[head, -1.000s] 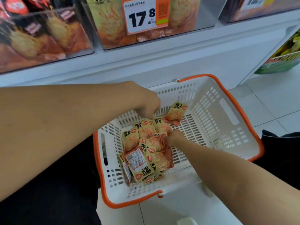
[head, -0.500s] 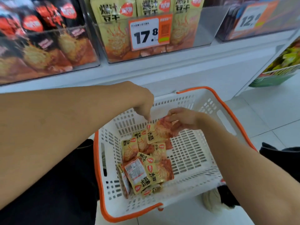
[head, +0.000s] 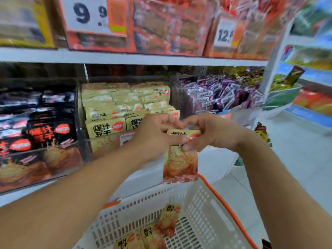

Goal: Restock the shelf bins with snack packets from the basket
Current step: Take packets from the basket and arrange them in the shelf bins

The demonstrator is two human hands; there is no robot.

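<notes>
Though blurred, packet (head: 180,162) hangs yellow-orange.

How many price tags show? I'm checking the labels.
2: the 9.9 tag at upper left, the 12.9 tag at upper right. The hands may hide others.

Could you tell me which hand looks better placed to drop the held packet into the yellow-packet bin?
Left, probably. The left hand sits directly in front of the clear bin of yellow packets, while the right hand is farther to the side. Both pinch the yellow-and-orange snack packet by its top.
</notes>
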